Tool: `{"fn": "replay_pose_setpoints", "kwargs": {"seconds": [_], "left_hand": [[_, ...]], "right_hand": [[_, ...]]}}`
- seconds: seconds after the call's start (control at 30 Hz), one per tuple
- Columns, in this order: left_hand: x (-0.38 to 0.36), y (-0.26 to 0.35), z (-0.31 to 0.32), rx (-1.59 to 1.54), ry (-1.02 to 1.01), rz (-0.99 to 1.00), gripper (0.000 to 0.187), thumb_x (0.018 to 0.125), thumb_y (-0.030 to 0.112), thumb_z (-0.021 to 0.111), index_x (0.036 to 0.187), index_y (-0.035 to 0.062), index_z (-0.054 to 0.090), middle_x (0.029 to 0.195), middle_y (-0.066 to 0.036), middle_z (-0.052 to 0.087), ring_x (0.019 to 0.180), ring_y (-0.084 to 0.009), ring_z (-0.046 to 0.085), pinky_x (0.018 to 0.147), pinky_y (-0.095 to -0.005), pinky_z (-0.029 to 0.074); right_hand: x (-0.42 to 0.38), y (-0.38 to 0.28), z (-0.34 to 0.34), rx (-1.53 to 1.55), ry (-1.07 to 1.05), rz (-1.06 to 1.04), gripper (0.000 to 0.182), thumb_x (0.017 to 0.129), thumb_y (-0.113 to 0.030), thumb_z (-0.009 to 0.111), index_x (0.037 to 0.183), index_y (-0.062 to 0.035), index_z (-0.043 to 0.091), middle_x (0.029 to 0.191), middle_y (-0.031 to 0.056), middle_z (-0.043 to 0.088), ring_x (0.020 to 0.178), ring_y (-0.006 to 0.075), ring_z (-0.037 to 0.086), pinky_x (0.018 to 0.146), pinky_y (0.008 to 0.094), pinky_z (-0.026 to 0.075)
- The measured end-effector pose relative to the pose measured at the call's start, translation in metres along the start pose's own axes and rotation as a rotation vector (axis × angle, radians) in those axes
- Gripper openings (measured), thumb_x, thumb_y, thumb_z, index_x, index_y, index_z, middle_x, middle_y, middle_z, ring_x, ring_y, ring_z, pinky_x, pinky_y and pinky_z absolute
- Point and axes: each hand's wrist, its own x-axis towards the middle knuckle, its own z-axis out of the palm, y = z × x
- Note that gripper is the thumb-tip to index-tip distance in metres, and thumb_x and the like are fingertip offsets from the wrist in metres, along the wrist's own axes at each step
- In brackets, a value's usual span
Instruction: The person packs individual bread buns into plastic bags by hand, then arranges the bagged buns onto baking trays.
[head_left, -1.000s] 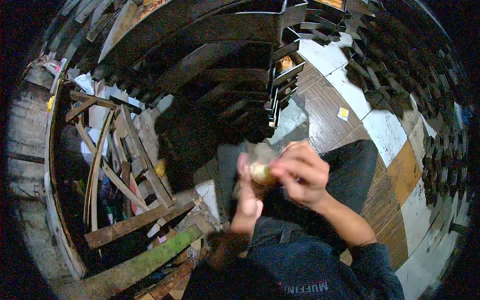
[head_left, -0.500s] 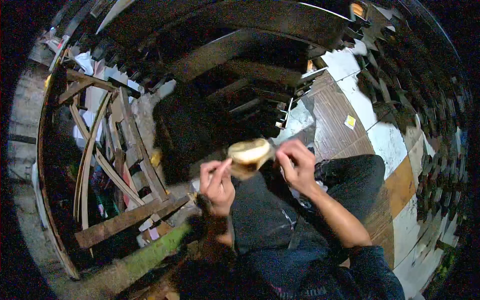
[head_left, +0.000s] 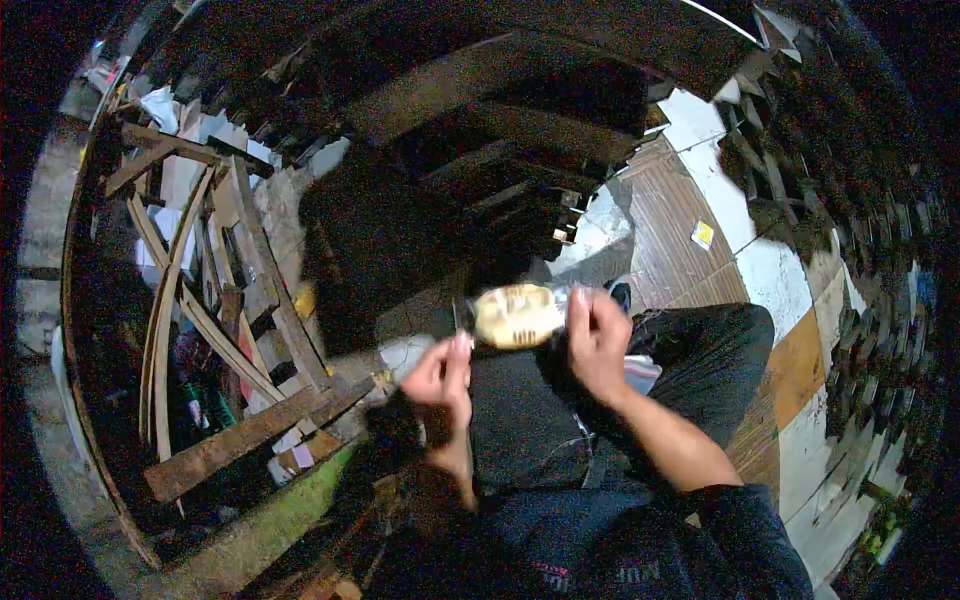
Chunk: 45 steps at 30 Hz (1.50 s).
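Note:
A pale yellow, rounded packet (head_left: 517, 315) is held up between my hands, above my lap. It looks like a bun in a clear plastic wrapper with dark print, which motion blurs too much to read. My left hand (head_left: 440, 380) pinches the wrapper's lower left end between thumb and fingers. On the other side, my right hand (head_left: 598, 345) grips the clear right end, its fingers curled. Below the packet are my dark trousers (head_left: 515, 420).
Wooden slats (head_left: 165, 330) and a thick brown plank (head_left: 235, 445) lie in a heap at left. A small yellow-and-white packet (head_left: 703, 235) lies on the patchwork of tiles and boards (head_left: 660, 200) at right. Dark beams (head_left: 430, 90) stand ahead.
The wrapped bun has turned so its printed face shows towards me; before, its brown side was showing. Both hands keep hold, the left slightly lower. The view has shifted a little.

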Motion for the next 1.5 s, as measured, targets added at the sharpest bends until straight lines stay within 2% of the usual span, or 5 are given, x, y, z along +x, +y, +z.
{"fn": "replay_pose_setpoints", "kwargs": {"seconds": [0.2, 0.57, 1.0, 1.27, 1.5], "left_hand": [[-0.056, -0.046, -0.044, 0.494, -0.080, 0.640, 0.008, 0.085, 0.005, 0.068, 0.090, 0.0028, 0.063, 0.080, -0.008, 0.062, 0.076, -0.0154, 0.060, 0.068, -0.0274, 0.047], [0.021, 0.017, -0.014, -0.080, -0.012, 0.258, 0.023, 0.091, 0.016, 0.064, 0.103, -0.0038, 0.062, 0.094, -0.006, 0.066, 0.085, -0.0099, 0.059, 0.078, -0.0234, 0.047], [-0.013, -0.072, 0.124, 0.178, -0.666, 0.358, 0.030, 0.082, 0.032, 0.066, 0.100, 0.0083, 0.061, 0.097, -0.017, 0.059, 0.093, -0.0310, 0.060, 0.082, -0.0448, 0.048], [-0.037, -0.091, 0.102, 0.684, -1.093, 0.568, 0.022, 0.085, 0.022, 0.051, 0.091, 0.0061, 0.065, 0.092, -0.020, 0.063, 0.087, -0.0380, 0.063, 0.077, -0.0482, 0.050], [-0.050, -0.047, 0.126, 0.662, -0.990, 0.483, 0.049, 0.089, 0.052, 0.055, 0.097, 0.0064, 0.071, 0.075, -0.019, 0.066, 0.075, -0.0342, 0.066, 0.067, -0.0413, 0.052]], "right_hand": [[-0.044, 0.007, -0.051, -0.154, -0.555, 0.278, 0.032, 0.090, -0.019, 0.058, 0.067, 0.0029, 0.063, 0.062, 0.0235, 0.058, 0.052, 0.0345, 0.055, 0.055, 0.0425, 0.043], [0.053, -0.102, -0.038, -0.230, -0.933, -0.184, 0.067, 0.066, -0.016, 0.078, 0.125, 0.0023, 0.053, 0.110, 0.0212, 0.065, 0.101, 0.0337, 0.064, 0.087, 0.0371, 0.051], [0.281, -0.318, -0.047, -0.490, 0.277, -0.949, 0.028, 0.096, -0.024, 0.053, 0.108, -0.0004, 0.061, 0.096, 0.0238, 0.064, 0.086, 0.0346, 0.064, 0.072, 0.0369, 0.049], [0.054, -0.060, -0.107, -1.224, -1.218, -0.447, 0.022, 0.073, 0.000, 0.057, 0.092, -0.0007, 0.068, 0.098, 0.0213, 0.067, 0.095, 0.0313, 0.066, 0.082, 0.0378, 0.051], [-0.028, 0.048, -0.166, -0.462, -0.573, -0.100, 0.022, 0.066, -0.003, 0.069, 0.087, -0.0026, 0.062, 0.080, 0.0186, 0.065, 0.073, 0.0406, 0.062, 0.064, 0.0434, 0.051]]}}
